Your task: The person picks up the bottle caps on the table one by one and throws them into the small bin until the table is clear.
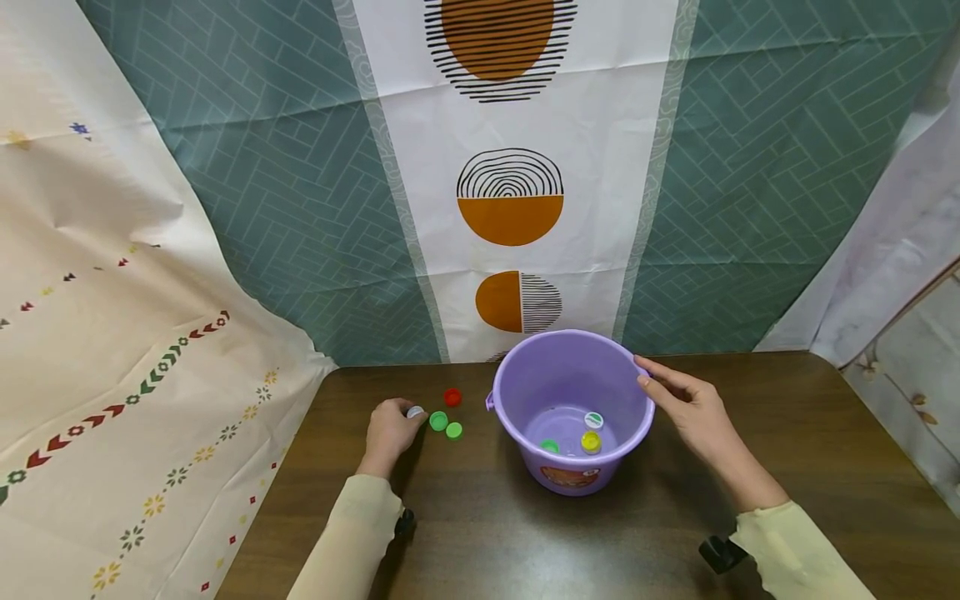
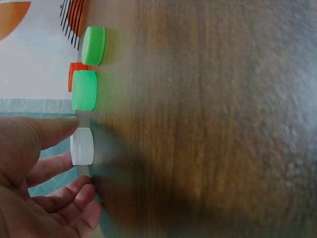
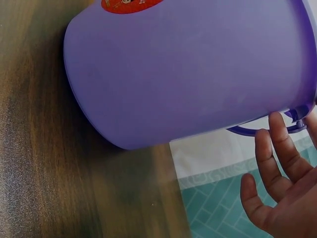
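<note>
My left hand (image 1: pixel 392 429) is at the left of the table, thumb and index finger round the sides of a white bottle cap (image 2: pixel 82 146). Its other fingers curl loosely near the tabletop. Beside it lie two green bottle caps (image 1: pixel 438 421) and a red bottle cap (image 1: pixel 452 397). A purple bucket (image 1: pixel 542 462) stands upright at the centre, a yellow cap (image 1: pixel 591 442), a white-and-green cap (image 1: pixel 593 420) and a green cap (image 1: pixel 550 446) on its floor. My right hand (image 1: pixel 690 410) holds the bucket's right rim between thumb and fingers.
The brown wooden table (image 1: pixel 480 542) ends at a hanging patterned cloth (image 1: pixel 405 283) behind the bucket. A cream embroidered cloth (image 1: pixel 150 375) drapes along the left. The bucket's purple handle (image 3: pixel 242 131) hangs at its side by the right fingers.
</note>
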{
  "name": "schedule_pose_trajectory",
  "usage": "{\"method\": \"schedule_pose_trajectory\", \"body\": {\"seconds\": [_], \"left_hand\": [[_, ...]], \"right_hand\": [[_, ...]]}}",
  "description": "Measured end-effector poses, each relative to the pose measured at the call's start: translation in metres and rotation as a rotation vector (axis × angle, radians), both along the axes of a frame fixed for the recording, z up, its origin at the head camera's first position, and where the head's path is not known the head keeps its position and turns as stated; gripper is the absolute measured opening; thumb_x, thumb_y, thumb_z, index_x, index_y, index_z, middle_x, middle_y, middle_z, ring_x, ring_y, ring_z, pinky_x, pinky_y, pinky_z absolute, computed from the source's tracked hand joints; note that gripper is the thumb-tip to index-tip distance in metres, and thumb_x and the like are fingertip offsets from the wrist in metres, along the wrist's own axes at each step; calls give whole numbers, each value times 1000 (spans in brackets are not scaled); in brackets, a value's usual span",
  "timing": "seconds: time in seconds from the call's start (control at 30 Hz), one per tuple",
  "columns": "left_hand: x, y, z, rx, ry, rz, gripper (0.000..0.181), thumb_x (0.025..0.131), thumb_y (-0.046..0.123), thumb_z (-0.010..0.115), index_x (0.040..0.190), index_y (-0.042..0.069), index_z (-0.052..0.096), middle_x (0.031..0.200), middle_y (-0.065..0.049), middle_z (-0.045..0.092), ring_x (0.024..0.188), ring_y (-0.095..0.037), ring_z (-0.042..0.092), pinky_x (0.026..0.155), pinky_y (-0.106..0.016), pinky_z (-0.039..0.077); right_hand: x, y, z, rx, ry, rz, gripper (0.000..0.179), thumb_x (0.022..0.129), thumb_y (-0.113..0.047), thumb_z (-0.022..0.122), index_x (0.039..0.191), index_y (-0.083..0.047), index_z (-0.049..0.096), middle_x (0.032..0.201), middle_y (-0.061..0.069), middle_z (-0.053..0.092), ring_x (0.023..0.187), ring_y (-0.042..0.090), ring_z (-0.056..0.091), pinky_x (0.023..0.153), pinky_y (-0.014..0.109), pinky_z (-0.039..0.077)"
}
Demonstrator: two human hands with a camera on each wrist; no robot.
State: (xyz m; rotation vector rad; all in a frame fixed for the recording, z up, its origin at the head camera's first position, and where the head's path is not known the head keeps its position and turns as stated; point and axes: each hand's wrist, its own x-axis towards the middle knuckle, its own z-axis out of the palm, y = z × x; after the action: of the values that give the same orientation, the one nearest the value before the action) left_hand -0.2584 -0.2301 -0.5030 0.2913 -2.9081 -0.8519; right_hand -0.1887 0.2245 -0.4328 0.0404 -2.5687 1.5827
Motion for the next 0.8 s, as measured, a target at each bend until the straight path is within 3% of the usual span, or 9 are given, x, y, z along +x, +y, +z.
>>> {"method": "schedule_pose_trajectory", "body": {"seconds": [0.17, 0.37, 0.53, 0.8], "left_hand": [[4, -2, 2, 10, -19, 18, 35, 79, 31, 71, 102, 4, 69, 101, -13, 68, 88, -29, 62, 74, -43, 51], [9, -6, 3, -18, -24, -2, 31, 76, 26, 72, 98, 4, 69, 95, -12, 68, 84, -28, 61, 71, -43, 51], [12, -9, 2, -23, -28, -3, 30, 76, 25, 72, 97, 4, 69, 94, -12, 68, 82, -27, 61, 69, -42, 50], [15, -11, 2, 20, -3, 54, 30, 77, 29, 72, 98, 8, 69, 95, -9, 68, 82, -25, 61, 69, -41, 50]], "right_hand": [[0, -1, 1, -4, 7, 1, 43, 88, -50, 56, 129, -37, 55, 133, -2, 57, 105, -7, 53, 79, 12, 48], [2, -1, 1, 8, 45, 24, 44, 90, -46, 55, 132, -31, 54, 134, 4, 56, 104, -8, 53, 78, 11, 48], [2, -2, 1, 1, 8, 7, 45, 89, -50, 55, 130, -34, 54, 134, 0, 56, 106, -7, 52, 79, 12, 47], [1, -1, 1, 7, 18, 9, 44, 89, -49, 55, 130, -35, 55, 134, 0, 56, 105, -6, 52, 79, 12, 48]]}}
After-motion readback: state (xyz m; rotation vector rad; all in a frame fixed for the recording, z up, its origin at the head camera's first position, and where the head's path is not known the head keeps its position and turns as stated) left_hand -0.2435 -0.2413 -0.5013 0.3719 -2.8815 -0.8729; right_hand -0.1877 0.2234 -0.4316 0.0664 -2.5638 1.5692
